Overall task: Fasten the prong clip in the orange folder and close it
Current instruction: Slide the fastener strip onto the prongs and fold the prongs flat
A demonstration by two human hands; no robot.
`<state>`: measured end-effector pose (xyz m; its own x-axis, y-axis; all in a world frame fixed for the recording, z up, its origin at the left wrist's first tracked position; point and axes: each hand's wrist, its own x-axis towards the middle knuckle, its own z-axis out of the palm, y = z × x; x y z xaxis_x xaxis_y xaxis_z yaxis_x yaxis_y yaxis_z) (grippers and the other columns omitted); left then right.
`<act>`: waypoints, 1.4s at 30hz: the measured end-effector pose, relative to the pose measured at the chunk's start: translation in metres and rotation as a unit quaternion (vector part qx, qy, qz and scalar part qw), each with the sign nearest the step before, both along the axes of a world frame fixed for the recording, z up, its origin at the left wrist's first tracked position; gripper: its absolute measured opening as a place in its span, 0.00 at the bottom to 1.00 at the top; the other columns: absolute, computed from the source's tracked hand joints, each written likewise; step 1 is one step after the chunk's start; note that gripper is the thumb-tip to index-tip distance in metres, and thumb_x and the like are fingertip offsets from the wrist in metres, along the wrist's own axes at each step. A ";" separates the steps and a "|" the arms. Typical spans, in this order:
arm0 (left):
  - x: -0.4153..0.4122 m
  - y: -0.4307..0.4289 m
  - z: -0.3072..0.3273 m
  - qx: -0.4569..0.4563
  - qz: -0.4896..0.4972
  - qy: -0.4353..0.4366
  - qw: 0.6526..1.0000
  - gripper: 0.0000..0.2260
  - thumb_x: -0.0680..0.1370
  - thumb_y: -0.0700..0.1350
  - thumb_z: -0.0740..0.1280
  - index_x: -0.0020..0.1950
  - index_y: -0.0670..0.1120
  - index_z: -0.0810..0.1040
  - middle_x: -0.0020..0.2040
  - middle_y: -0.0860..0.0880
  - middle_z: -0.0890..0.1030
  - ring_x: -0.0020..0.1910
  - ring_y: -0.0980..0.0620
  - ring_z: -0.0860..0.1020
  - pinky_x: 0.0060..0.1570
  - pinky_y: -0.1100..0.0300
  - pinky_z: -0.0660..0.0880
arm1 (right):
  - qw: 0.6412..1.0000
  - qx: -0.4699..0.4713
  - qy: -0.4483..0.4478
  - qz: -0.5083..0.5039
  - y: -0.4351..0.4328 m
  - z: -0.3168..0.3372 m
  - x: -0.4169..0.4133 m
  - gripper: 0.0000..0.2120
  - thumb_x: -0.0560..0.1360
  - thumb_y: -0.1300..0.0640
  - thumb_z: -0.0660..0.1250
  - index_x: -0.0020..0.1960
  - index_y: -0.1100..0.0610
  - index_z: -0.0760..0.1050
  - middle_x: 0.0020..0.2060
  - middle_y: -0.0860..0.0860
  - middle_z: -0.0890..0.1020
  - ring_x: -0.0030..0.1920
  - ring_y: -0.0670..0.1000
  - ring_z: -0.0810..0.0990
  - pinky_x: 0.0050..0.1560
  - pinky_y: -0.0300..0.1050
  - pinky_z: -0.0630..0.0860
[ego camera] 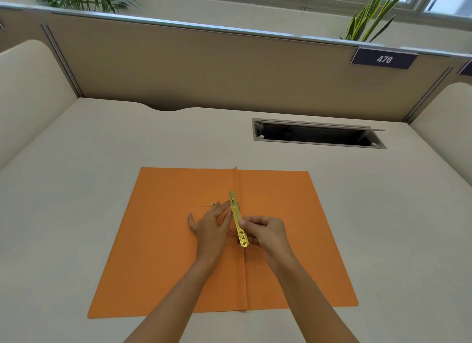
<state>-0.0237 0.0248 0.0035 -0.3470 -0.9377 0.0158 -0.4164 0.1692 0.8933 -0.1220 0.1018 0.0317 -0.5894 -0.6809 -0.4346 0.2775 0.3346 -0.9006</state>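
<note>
An orange folder (163, 253) lies open and flat on the desk, its spine fold running down the middle. A gold metal clip bar (236, 216) with holes at its near end lies along the fold. My right hand (265, 231) pinches the lower part of the bar between thumb and fingers. My left hand (210, 225) rests flat on the left flap, fingers spread, its fingertips touching the bar's upper part. A thin prong (208, 206) sticks out to the left beyond my left fingertips.
A beige desk (76, 189) carries the folder. An open cable tray slot (316, 134) is set into the desk at the back right. A partition wall (204, 69) with a "476" sign (384, 59) closes the back; plants stand behind it.
</note>
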 end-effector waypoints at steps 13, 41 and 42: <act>0.039 0.016 -0.001 0.044 -0.031 0.076 0.996 0.12 0.75 0.39 0.68 0.47 0.57 0.83 0.47 0.59 0.84 0.48 0.64 0.79 0.46 0.73 0.71 | 0.990 0.103 0.091 -0.033 -0.004 -0.006 -0.002 0.04 0.67 0.60 0.75 0.39 0.60 0.83 0.34 0.56 0.85 0.31 0.52 0.81 0.39 0.47 0.81; 0.024 0.020 -0.007 -0.043 -0.073 -0.010 0.996 0.11 0.73 0.49 0.70 0.33 0.63 0.76 0.36 0.73 0.79 0.45 0.65 0.78 0.65 0.58 0.55 | 0.981 0.067 -0.181 -0.007 -0.017 0.025 -0.019 0.05 0.70 0.70 0.71 0.39 0.67 0.76 0.33 0.59 0.79 0.32 0.53 0.79 0.24 0.38 0.78; 0.024 0.020 -0.008 -0.043 -0.069 -0.007 0.997 0.11 0.73 0.49 0.70 0.33 0.63 0.77 0.36 0.71 0.80 0.45 0.65 0.78 0.65 0.58 0.55 | 0.981 0.066 -0.180 -0.003 -0.018 0.025 -0.019 0.05 0.70 0.70 0.72 0.40 0.67 0.76 0.33 0.59 0.80 0.32 0.53 0.79 0.25 0.38 0.79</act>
